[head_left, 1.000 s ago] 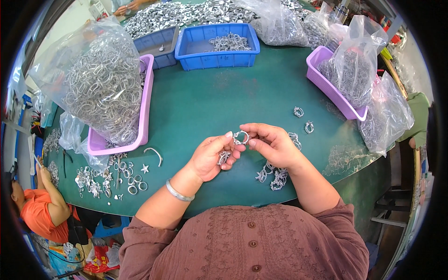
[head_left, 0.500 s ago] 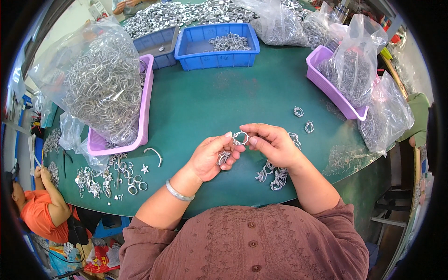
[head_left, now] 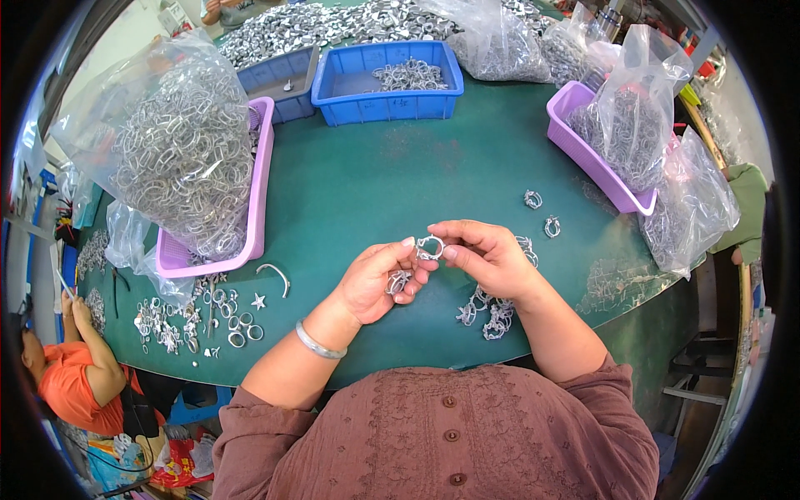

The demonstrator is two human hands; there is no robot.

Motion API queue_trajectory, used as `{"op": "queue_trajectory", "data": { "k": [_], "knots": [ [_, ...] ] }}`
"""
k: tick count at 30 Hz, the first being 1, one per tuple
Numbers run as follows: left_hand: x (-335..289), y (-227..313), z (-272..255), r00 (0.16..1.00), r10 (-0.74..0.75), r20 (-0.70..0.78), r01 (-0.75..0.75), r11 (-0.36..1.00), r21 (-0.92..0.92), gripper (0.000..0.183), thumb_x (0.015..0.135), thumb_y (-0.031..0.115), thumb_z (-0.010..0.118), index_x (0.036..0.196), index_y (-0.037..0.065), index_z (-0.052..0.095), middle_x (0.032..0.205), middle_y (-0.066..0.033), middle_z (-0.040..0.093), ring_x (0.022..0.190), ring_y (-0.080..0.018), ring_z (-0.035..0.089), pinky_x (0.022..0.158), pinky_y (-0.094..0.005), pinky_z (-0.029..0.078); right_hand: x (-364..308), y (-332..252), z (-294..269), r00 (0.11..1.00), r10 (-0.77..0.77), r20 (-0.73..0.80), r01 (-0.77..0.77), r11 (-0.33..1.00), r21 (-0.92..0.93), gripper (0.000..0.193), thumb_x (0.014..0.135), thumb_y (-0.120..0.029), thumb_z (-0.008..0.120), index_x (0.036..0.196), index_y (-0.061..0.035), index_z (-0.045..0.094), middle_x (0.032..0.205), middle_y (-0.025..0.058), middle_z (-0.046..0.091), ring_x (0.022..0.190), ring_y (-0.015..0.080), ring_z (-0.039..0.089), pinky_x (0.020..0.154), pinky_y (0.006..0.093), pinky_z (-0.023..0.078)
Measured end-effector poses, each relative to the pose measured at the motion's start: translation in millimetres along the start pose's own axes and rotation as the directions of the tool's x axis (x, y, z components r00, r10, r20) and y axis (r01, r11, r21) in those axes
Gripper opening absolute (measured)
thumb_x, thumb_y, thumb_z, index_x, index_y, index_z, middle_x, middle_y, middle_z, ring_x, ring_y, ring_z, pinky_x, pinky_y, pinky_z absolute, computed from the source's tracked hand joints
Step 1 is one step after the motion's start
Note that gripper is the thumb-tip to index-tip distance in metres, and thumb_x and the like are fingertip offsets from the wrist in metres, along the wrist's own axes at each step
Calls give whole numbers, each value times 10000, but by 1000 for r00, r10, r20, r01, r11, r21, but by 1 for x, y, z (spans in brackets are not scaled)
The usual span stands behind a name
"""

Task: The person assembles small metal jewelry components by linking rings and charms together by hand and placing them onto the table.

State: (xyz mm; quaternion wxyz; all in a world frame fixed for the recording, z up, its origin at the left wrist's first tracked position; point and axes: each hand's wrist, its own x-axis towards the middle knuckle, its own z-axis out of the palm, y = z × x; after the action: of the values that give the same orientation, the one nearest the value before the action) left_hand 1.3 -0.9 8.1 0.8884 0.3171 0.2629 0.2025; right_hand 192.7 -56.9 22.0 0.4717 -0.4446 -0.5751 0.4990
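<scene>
Between both hands, over the near middle of the table, is a silvery metal ring (head_left: pixel 430 247) with small ornaments on its band. My left hand (head_left: pixel 372 284) pinches the ring's left side between thumb and fingers. More silvery ring pieces (head_left: pixel 398 282) rest against its curled lower fingers. My right hand (head_left: pixel 487 257) grips the same ring from the right with thumb and forefinger. Below and beside the right hand lies a small heap of ornamented rings (head_left: pixel 497 319), partly hidden by the hand and wrist. Two single rings (head_left: pixel 552 227) lie farther right.
Lilac baskets with bagged metal parts stand left (head_left: pixel 262 192) and right (head_left: pixel 557 125). A blue bin (head_left: pixel 387 108) sits at the back, before a heap of grey pieces (head_left: pixel 333 29). Loose rings and a star (head_left: pixel 259 301) lie at left. A person in orange (head_left: pixel 79 383) works at far left.
My hands and the ring stay almost where they were. The hand of a person at the far edge has shifted slightly.
</scene>
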Motion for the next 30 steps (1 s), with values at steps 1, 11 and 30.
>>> {"op": "queue_trajectory", "data": {
  "k": [1, 11, 30],
  "knots": [
    [0, 0, 0, 1000, 0, 0, 0, 1000, 0, 384, 919, 310, 422, 884, -23, 609, 729, -70, 581, 562, -110, 487, 427, -205, 354, 0, 0, 0, 1000, 1, 1, -1, 1000, 5, 278, 851, -25, 527, 1124, 15, 554, 920, 55, 622, 797, 85, 561, 711, 231, 469],
    [1, 0, -2, 1000, -13, 10, 13, 1000, -12, 367, 911, 299, 429, 904, -27, 598, 742, -50, 572, 582, -103, 481, 443, -201, 354, 0, 2, 0, 1000, -29, 9, 29, 999, 40, 281, 849, -13, 525, 1127, 20, 549, 955, 66, 619, 843, 101, 573, 753, 241, 471],
    [1, 0, -2, 1000, 4, 26, -4, 1000, 9, 308, 884, 263, 480, 909, -21, 595, 736, -36, 570, 573, -94, 480, 445, -195, 357, 1, -1, -1, 997, 77, -32, -76, 997, 24, 219, 861, -99, 545, 1044, 17, 577, 870, 33, 623, 730, 78, 549, 673, 228, 471]
  ]
}}
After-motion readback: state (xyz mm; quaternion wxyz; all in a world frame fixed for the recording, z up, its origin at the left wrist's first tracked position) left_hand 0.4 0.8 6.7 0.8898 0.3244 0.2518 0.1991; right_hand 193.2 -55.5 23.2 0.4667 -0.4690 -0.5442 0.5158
